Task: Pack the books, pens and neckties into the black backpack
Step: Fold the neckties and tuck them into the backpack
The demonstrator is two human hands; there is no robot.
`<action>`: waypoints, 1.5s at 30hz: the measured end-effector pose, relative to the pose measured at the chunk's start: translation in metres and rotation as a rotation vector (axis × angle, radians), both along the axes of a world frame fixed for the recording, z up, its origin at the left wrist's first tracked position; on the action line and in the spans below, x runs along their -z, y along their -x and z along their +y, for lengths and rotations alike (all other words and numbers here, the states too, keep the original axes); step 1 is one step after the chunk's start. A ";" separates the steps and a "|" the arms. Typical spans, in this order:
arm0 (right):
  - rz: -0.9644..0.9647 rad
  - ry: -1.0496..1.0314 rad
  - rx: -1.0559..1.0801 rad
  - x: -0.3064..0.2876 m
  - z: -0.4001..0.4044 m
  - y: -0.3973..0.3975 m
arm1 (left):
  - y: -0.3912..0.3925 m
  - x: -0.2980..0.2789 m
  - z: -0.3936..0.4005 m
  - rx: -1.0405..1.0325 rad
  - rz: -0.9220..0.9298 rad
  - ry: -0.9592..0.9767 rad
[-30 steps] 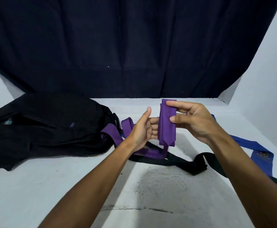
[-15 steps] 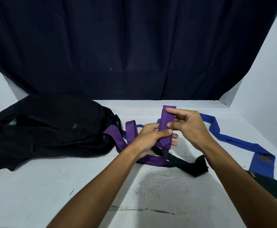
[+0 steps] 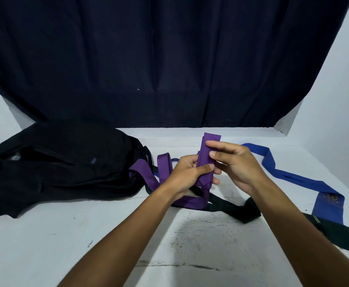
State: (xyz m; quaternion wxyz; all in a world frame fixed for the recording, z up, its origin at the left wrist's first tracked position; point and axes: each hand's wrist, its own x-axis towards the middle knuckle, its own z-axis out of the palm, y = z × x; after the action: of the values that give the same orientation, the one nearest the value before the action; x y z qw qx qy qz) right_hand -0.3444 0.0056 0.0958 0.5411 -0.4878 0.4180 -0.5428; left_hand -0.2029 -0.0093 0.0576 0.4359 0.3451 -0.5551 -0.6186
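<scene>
Folding a long purple woven necktie (image 3: 205, 162) into an upright bundle, long axis standing near vertical between both hands above the white tabletop (image 3: 55, 235). Left hand (image 3: 187, 175) gripping the bundle's lower part, thumb pressing its front; right hand (image 3: 234, 164) pinching the upper part. Trailing the loose tail down and leftward, toward the soft black fabric backpack (image 3: 65, 164) lying on its side, nearer the left hand. Leaving a blue necktie (image 3: 289, 177) and a black necktie (image 3: 231, 208) lying on the table at right. Showing an emblem on the blue one, too blurred for reading; no legible writing anywhere.
</scene>
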 end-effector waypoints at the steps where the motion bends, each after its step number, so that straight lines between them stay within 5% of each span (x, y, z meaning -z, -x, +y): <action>1: 0.009 0.003 0.027 -0.001 -0.001 0.000 | 0.001 -0.001 0.001 0.002 -0.001 0.002; 6: 0.060 0.027 0.098 -0.005 -0.004 -0.004 | 0.003 0.002 0.002 -0.045 -0.026 0.051; 10: 0.008 0.057 0.203 -0.014 -0.008 -0.003 | 0.009 0.006 0.010 -0.541 -0.123 0.186; 12: -0.001 0.088 0.225 -0.020 -0.010 0.001 | 0.005 0.012 0.012 -0.690 -0.076 -0.048; 16: 0.012 0.132 0.153 -0.026 -0.001 -0.001 | 0.002 0.025 0.019 -0.192 0.148 -0.698; 19: 0.069 0.118 0.049 -0.018 0.016 -0.006 | -0.003 0.023 0.003 -0.057 0.582 -0.799; 22: 0.114 0.074 -0.068 -0.001 0.031 -0.009 | -0.016 0.003 -0.019 -0.098 0.713 -0.738; 26: 0.139 -0.035 -0.199 0.023 0.046 -0.009 | -0.025 -0.022 -0.036 -0.121 0.614 -0.599; 33: 0.376 -0.074 -0.401 0.033 0.053 0.001 | -0.037 -0.024 -0.041 0.123 0.129 -0.438; 38: 0.129 -0.019 -0.187 0.018 0.037 0.005 | -0.041 -0.008 -0.031 0.264 0.151 -0.435; 45: 0.133 -0.001 -0.126 0.014 0.020 -0.002 | -0.040 -0.001 -0.020 0.429 0.184 -0.318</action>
State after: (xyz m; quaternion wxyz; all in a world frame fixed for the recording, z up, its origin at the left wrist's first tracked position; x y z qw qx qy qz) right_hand -0.3420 0.0261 0.0815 0.5452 -0.5479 0.4219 -0.4739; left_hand -0.1625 -0.0295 0.0590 0.2841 0.2263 -0.4694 -0.8048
